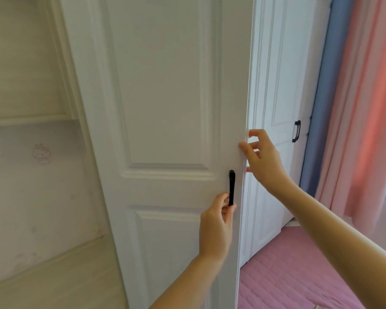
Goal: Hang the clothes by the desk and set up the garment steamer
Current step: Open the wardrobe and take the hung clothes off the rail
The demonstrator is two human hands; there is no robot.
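A white panelled wardrobe door [165, 108] fills the middle of the view, swung partly open. My left hand [216, 230] grips the lower end of its black bar handle [231, 188]. My right hand [263, 159] is at the door's free edge, fingers curled loosely around it at about handle height. No clothes and no garment steamer are in view.
A second white wardrobe door [279, 85] with a black handle [296, 131] stands behind on the right. Blue and pink curtains [354, 108] hang at far right. A pink quilted bed cover [288, 275] lies below. Pale shelves [27, 120] sit at left.
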